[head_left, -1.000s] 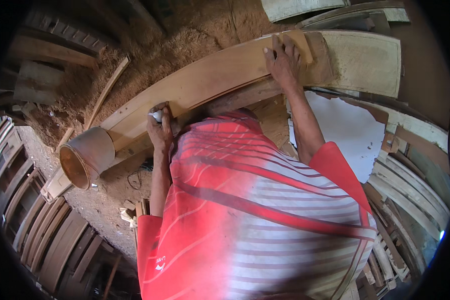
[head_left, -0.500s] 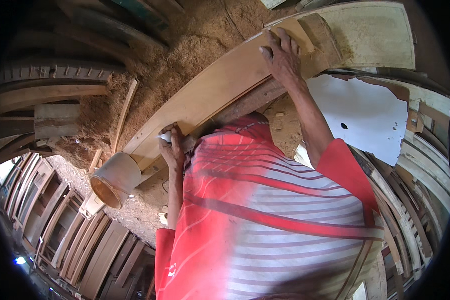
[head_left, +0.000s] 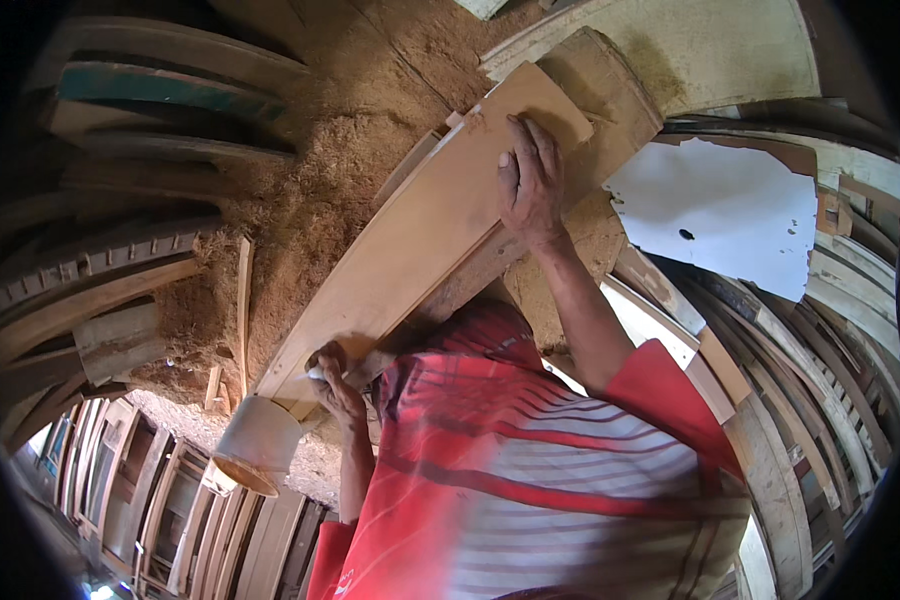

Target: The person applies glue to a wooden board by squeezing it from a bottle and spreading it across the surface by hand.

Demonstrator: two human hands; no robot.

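A long, light-brown wooden board lies slantwise before me on a darker wooden beam. Near the board's lower left end, my left hand is closed around a small white bottle with a narrow tip; most of the bottle is hidden by the fingers. My right hand rests on the board toward its far right end, fingers stretched out over the surface. Just past the board's left end is a pale grey cylinder with a brown rim.
Sawdust covers the ground beyond the board. A thin wooden strip lies to the left. At the right are a white sheet with a ragged edge and a large pale panel. Stacked planks line both sides.
The view has turned, so the board slants more steeply. My left hand stays near the board's left end with the white bottle; my right hand remains on the board's far part.
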